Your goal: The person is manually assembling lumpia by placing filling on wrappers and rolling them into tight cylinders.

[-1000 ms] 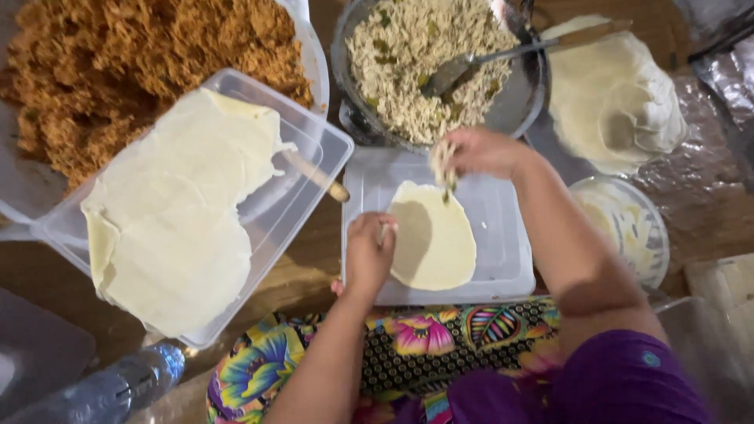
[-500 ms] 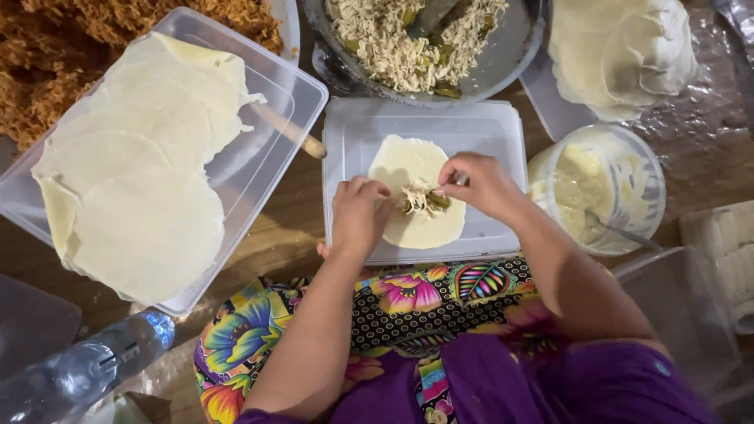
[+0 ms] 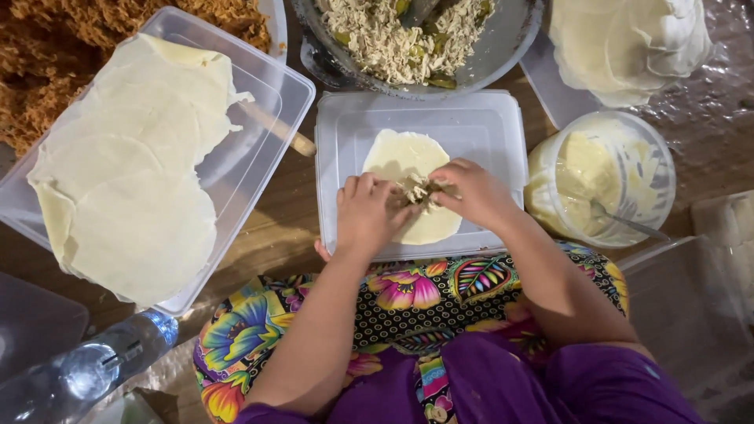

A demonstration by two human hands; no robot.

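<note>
Your left hand [image 3: 367,213] and right hand [image 3: 471,192] meet at the centre of the view over 1 round pale wrapper [image 3: 408,161], which lies flat on an upturned clear lid [image 3: 487,126]. Both sets of fingers are curled together, pinching a small heap of shredded filling [image 3: 420,191] on the wrapper's middle. At 12 o'clock sits a metal bowl [image 3: 510,47] of the same shredded mix. At 9 o'clock a clear tub [image 3: 275,86] holds a stack of wrappers [image 3: 133,180]. At 3 o'clock stands a round container of pale batter [image 3: 585,169] with a spoon [image 3: 628,225] in it.
</note>
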